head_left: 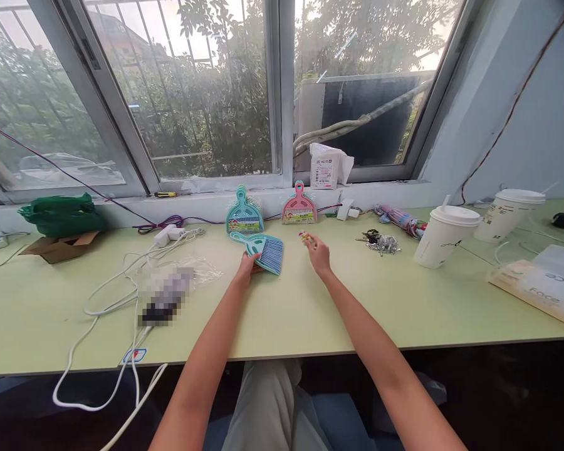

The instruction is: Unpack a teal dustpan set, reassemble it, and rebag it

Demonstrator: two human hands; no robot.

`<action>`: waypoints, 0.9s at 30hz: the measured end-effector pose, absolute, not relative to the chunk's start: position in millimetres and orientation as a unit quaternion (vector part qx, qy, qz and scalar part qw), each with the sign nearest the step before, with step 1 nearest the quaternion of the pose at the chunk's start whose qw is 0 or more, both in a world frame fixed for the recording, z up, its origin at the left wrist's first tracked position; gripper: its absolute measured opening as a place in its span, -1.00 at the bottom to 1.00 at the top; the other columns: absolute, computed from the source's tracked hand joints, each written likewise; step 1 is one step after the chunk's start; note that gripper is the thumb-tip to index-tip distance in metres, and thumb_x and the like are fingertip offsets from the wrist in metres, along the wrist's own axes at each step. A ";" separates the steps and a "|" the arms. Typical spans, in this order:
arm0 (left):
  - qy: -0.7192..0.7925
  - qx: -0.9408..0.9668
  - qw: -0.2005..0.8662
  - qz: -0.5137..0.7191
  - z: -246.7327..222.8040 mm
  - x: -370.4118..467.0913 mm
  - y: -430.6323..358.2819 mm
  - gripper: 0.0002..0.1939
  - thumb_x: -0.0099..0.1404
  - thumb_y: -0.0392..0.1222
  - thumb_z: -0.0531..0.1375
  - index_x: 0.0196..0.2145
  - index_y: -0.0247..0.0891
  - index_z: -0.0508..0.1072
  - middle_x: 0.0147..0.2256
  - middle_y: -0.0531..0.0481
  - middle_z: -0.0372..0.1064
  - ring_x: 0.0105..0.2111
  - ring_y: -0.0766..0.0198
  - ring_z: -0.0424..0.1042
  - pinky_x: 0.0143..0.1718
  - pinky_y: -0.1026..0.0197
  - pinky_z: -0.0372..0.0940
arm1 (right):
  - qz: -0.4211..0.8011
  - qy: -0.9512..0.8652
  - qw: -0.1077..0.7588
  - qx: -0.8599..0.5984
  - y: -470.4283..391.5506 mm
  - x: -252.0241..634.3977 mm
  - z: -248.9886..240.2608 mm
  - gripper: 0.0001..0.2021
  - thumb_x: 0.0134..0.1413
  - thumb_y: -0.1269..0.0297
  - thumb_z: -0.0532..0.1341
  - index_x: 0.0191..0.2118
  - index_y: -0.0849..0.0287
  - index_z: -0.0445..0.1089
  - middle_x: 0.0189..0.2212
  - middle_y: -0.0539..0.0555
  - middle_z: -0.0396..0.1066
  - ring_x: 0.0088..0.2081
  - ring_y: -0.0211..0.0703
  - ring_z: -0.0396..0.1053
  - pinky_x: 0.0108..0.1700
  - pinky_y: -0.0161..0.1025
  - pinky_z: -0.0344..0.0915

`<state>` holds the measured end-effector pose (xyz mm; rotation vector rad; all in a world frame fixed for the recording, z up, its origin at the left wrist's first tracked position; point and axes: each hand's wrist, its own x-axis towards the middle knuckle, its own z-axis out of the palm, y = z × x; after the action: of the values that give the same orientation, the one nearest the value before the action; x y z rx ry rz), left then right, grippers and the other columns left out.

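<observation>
Left hand (247,268) grips the teal dustpan-and-brush (269,253), probably light, stiffish; grab its 10 o'clock handle (243,238). Right hand (319,255) pinches a colourful scrap (305,237).

1. Left arm (200,369): bare, enters at the lower edge, extended forward and slanting inward to the right.
2. Left hand (247,269): gripping, thumb uppermost; fingers largely hidden from this view.
3. Right arm (369,332): bare, enters at lower right, extended forward and slanting inward to the left.
4. Right hand (318,255): raised, back of hand partly visible, thumb and fingers brought together in a pinch.
5. Hands well apart, at similar reach; right slightly farther forward. Legs (267,407) visible between the arms.
</observation>
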<state>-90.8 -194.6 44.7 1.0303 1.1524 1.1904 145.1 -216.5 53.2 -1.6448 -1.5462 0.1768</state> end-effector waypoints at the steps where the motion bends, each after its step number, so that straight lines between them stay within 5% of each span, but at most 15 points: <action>1: 0.476 0.439 0.579 0.495 43.9 -87.8 -195.7 -0.60 0.15 -0.14 0.25 -0.07 -0.23 0.27 -0.17 -0.12 0.44 -0.31 0.21 0.50 -0.31 0.12 0.47 | 0.043 -0.616 0.457 -0.639 -218.5 141.9 57.9 -0.51 0.33 0.14 -0.17 0.26 0.10 0.15 0.16 0.11 0.29 0.12 -0.09 0.29 0.04 -0.22 0.24; 4: 0.427 0.452 0.622 0.476 42.8 -79.1 -199.6 -0.53 0.15 -0.01 0.27 -0.05 -0.24 0.30 -0.17 -0.13 0.46 -0.31 0.20 0.50 -0.32 0.12 0.47 | 0.014 -0.686 0.448 -0.573 -226.1 124.8 64.1 -0.49 0.33 0.10 -0.16 0.32 0.04 0.03 0.30 0.07 0.06 0.30 -0.06 0.00 0.22 -0.09 0.07; 7: 0.392 0.462 0.633 0.483 43.9 -75.4 -202.4 -0.48 0.15 0.06 0.26 -0.01 -0.25 0.34 -0.15 -0.15 0.47 -0.32 0.21 0.50 -0.36 0.18 0.45 | 0.067 -0.806 0.312 -0.499 -233.0 104.6 57.5 -0.49 0.29 0.03 -0.04 0.31 -0.08 0.05 0.36 0.00 -0.11 0.37 0.04 -0.24 0.30 0.15 -0.15; 12: 0.413 0.475 0.597 0.497 43.0 -81.0 -200.8 -0.46 0.01 -0.17 0.36 -0.03 -0.25 0.37 -0.16 -0.12 0.47 -0.32 0.22 0.50 -0.38 0.24 0.43 | 0.148 -0.840 0.223 -0.473 -236.7 93.3 46.6 -0.47 0.31 -0.05 -0.15 0.33 -0.12 -0.07 0.38 0.00 -0.23 0.38 0.06 -0.31 0.27 0.34 -0.29; 16: 0.421 0.471 0.584 0.510 40.7 -83.4 -198.3 -0.41 -0.05 -0.24 0.38 -0.03 -0.21 0.34 -0.15 -0.10 0.45 -0.27 0.20 0.51 -0.35 0.25 0.43 | 0.176 -0.822 0.272 -0.469 -231.6 95.6 45.1 -0.47 0.29 -0.09 -0.17 0.30 -0.13 0.02 0.37 0.01 -0.17 0.38 0.06 -0.26 0.25 0.42 -0.40; 21: 0.411 0.466 0.596 0.509 42.9 -80.5 -198.8 -0.38 -0.10 -0.26 0.39 -0.05 -0.21 0.33 -0.14 -0.11 0.44 -0.22 0.13 0.51 -0.29 0.16 0.46 | 0.195 -0.620 0.514 -0.560 -216.9 99.1 37.8 -0.18 0.09 -0.04 0.17 0.36 0.07 -0.20 0.39 0.20 -0.34 0.37 0.11 -0.26 0.30 0.25 -0.18; 24: 0.401 0.479 0.596 0.504 45.8 -78.4 -202.2 -0.37 -0.12 -0.26 0.40 -0.06 -0.23 0.32 -0.13 -0.11 0.43 -0.22 0.14 0.51 -0.24 0.11 0.46 | 0.403 -0.493 0.564 -0.526 -210.9 105.4 34.4 -0.19 0.00 0.09 0.29 0.31 0.12 -0.06 0.29 0.28 0.04 0.24 0.10 0.16 0.20 0.07 0.19; 27: 0.389 0.506 0.596 0.487 49.0 -77.7 -207.0 -0.33 -0.12 -0.23 0.41 -0.02 -0.21 0.31 -0.10 -0.12 0.43 -0.18 0.11 0.50 -0.19 0.06 0.44 | 0.566 -0.446 0.542 -0.433 -210.2 110.0 33.3 -0.37 -0.11 0.24 0.39 0.11 0.15 0.22 -0.05 0.21 0.46 -0.11 0.01 0.49 0.01 0.00 0.40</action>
<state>-77.7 -207.0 49.0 1.1746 0.9037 1.1309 110.0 -210.2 33.3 -1.0287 -1.0584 1.3434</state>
